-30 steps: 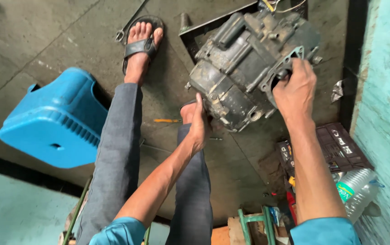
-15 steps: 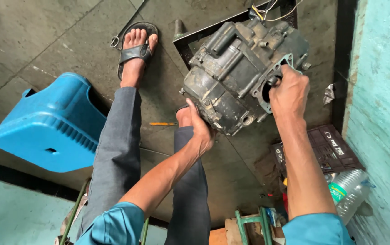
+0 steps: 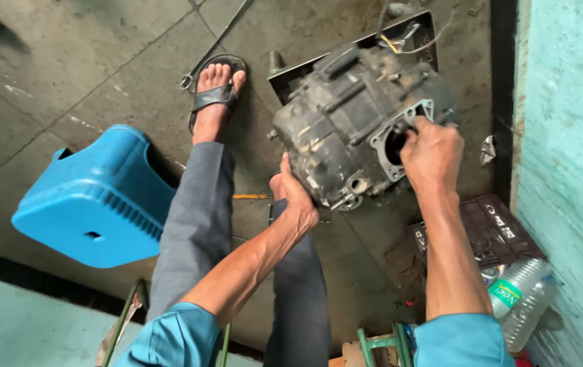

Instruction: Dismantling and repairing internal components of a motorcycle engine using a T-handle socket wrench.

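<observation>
gripping engine block (image 3: 345, 122) edges, both hands

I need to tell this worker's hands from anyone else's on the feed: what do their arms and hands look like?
Both hands are bare: the left hand and right hand have no gloves, rings or watch that I can see. The forearms are bare too. Short turquoise-blue sleeves end above the elbows on each arm.

We noted engine block (image 3: 356, 122) lifted and tilted further off its tray (image 3: 291, 71), left hand (image 3: 298, 197) shifted beneath, right hand (image 3: 430, 153) raised with it.
</observation>
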